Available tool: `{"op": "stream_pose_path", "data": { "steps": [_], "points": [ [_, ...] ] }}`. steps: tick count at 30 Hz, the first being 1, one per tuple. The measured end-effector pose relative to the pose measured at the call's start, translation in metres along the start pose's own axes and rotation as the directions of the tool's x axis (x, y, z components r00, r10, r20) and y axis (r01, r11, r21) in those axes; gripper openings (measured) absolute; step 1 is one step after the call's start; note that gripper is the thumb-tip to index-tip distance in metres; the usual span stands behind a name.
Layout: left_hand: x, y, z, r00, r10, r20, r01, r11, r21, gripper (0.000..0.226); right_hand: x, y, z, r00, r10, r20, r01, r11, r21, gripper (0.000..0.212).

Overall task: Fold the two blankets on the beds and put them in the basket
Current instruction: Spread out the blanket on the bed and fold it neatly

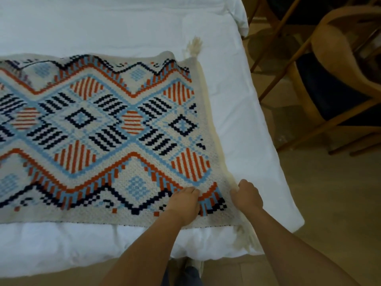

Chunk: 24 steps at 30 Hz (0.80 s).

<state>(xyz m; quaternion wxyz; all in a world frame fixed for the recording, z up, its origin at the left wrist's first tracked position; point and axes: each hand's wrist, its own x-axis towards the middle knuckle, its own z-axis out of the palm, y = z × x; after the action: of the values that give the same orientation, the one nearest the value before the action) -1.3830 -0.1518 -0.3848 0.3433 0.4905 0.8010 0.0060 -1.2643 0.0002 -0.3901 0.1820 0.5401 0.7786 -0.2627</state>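
Note:
A knitted blanket (107,131) with orange, light blue and navy diamond patterns on cream lies folded into a long strip across the white bed (237,100). Cream tassels hang from its right corners. My left hand (183,203) rests on the blanket near its near right corner, fingers curled down into the fabric. My right hand (247,196) grips the blanket's right edge just beside that corner, fingers curled round the hem. No basket is in view.
A wooden chair (338,83) with a dark seat stands on the floor right of the bed. The bed's near edge (82,254) runs just in front of me, and its right corner (296,219) juts toward the chair.

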Motion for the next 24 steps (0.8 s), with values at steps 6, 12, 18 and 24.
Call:
{"op": "stream_pose_path", "data": {
  "steps": [6, 12, 18, 24],
  "points": [
    [0.041, -0.035, -0.054, 0.994, -0.040, -0.101, 0.033, 0.997, -0.077, 0.039, 0.035, -0.047, -0.009, 0.999, -0.040, 0.006, 0.039, 0.985, 0.167, 0.047],
    [0.120, -0.073, -0.146, 0.983, -0.031, -0.182, 0.032, 0.999, -0.001, 0.032, 0.088, -0.120, -0.027, 1.000, 0.028, -0.009, -0.024, 0.962, 0.273, 0.042],
    [0.221, -0.086, -0.214, 0.967, -0.078, -0.242, 0.111, 0.986, 0.126, 0.038, 0.145, -0.167, -0.033, 0.995, 0.049, -0.090, -0.027, 0.973, 0.231, 0.047],
    [0.317, -0.069, -0.224, 0.944, -0.234, -0.232, 0.217, 0.972, -0.095, 0.053, 0.183, -0.179, -0.008, 0.997, 0.059, -0.041, -0.053, 0.990, 0.133, 0.060]
  ]
}}
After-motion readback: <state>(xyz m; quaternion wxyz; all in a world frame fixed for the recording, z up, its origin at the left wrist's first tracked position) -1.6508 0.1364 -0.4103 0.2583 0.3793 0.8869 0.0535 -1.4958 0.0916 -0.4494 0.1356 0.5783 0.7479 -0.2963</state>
